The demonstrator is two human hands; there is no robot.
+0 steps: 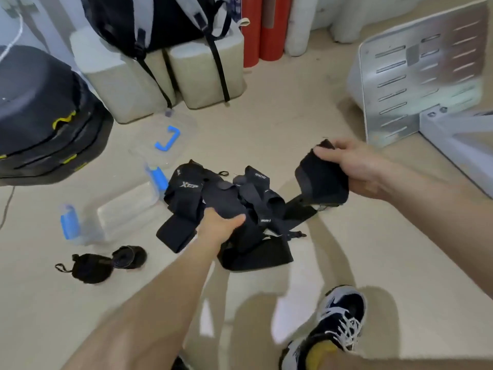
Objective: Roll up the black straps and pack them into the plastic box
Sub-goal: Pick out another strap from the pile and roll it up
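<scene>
On the floor, tangled black straps [240, 204], white logos, wide webbing

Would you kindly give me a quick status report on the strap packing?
Left hand gripping the strap pile. Right hand holding a lifted strap. Two rolled straps on floor beside plastic box, not yet packed.

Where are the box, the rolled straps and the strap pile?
box [128, 209]: head view, on its clear bottom.
rolled straps [88, 268]: head view, middle of the left roll.
strap pile [186, 200]: head view, on the band just under the logo.
</scene>
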